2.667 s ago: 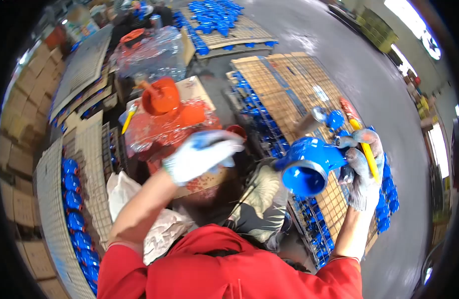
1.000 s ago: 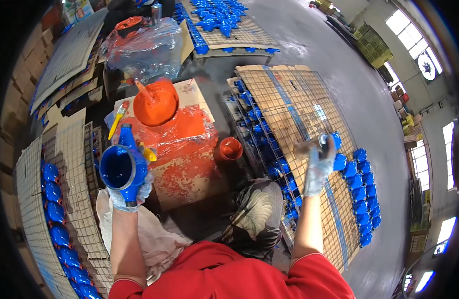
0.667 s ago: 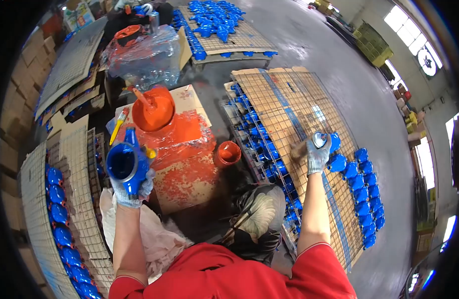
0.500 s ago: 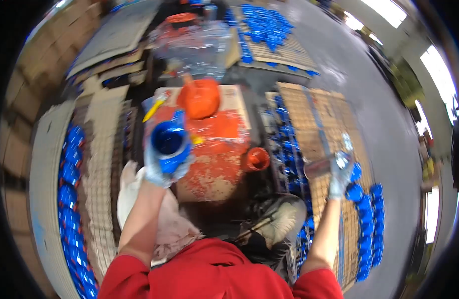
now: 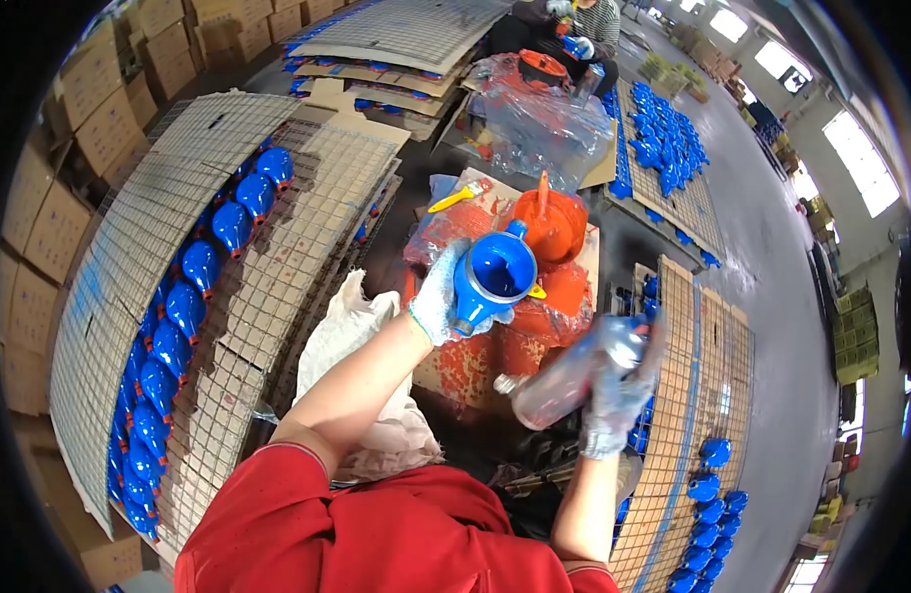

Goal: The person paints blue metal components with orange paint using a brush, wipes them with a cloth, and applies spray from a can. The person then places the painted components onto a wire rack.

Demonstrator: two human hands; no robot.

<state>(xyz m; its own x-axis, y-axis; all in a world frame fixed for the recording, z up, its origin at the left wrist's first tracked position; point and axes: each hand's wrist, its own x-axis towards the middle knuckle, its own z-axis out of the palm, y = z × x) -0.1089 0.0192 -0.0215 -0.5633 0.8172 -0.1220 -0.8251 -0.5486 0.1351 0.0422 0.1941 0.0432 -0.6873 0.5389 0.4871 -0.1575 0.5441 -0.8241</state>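
My left hand [image 5: 444,296], in a pale glove, grips a glossy blue hollow part [image 5: 495,269] whose round opening faces up toward me. My right hand [image 5: 619,390], also gloved and somewhat blurred, is wrapped round a metal spray can [image 5: 559,385] that tilts down to the left. Behind the blue part stands an orange-red bowl [image 5: 559,232] with a handle sticking up. A yellow-handled brush [image 5: 459,195] lies left of the bowl on the paint-stained board [image 5: 455,371].
Rows of blue parts [image 5: 186,308] sit on a wire rack [image 5: 228,376] at the left. More blue parts [image 5: 707,514] rest on the right rack [image 5: 673,395]. A co-worker [image 5: 594,30] sits beyond the plastic-wrapped stand [image 5: 544,124]. Cartons [image 5: 100,89] are stacked at the back left.
The view has swung left. My left hand has released and regripped nothing visible; it keeps the blue part. My right hand has brought the can closer to that part, off the right rack.
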